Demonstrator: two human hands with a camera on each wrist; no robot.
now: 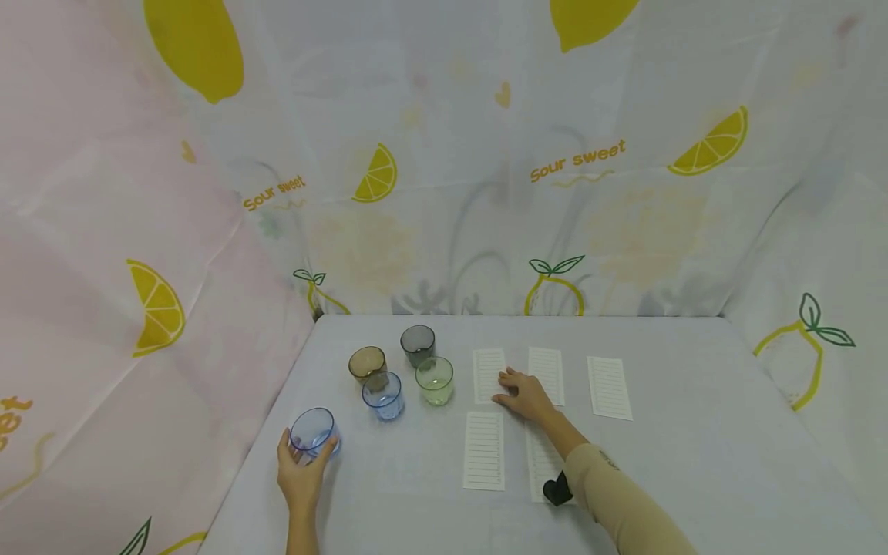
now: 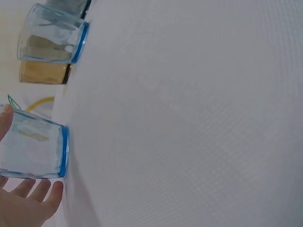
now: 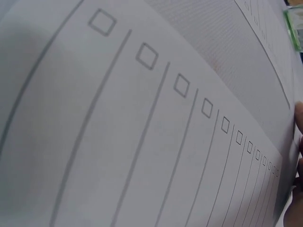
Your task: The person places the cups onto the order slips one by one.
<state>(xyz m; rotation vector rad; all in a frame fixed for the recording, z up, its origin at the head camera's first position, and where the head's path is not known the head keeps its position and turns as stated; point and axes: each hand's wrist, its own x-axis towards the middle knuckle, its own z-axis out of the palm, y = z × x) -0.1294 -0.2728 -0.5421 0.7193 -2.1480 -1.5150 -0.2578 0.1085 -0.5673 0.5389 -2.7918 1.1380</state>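
Note:
My left hand (image 1: 301, 474) holds a clear blue glass (image 2: 33, 146) near the table's left side, thumb on one side and fingers on the other. The glass stands upright on the white cloth. My right hand (image 1: 530, 397) rests over the right edge of a lined white card (image 1: 486, 368), fingers bent and spread with the thumb lower. Only the edge of that hand shows in the right wrist view, where a lined card with small checkboxes (image 3: 147, 56) fills most of the picture. Whether the fingertips grip the card is hard to make out.
A second blue glass (image 1: 384, 399), an amber glass (image 1: 365, 361), a grey glass (image 1: 418, 341) and a green glass (image 1: 435, 379) stand grouped at the left centre. More lined cards lie on the right (image 1: 610, 388) and nearer (image 1: 483, 462). Lemon-print curtains (image 1: 444, 231) enclose the table.

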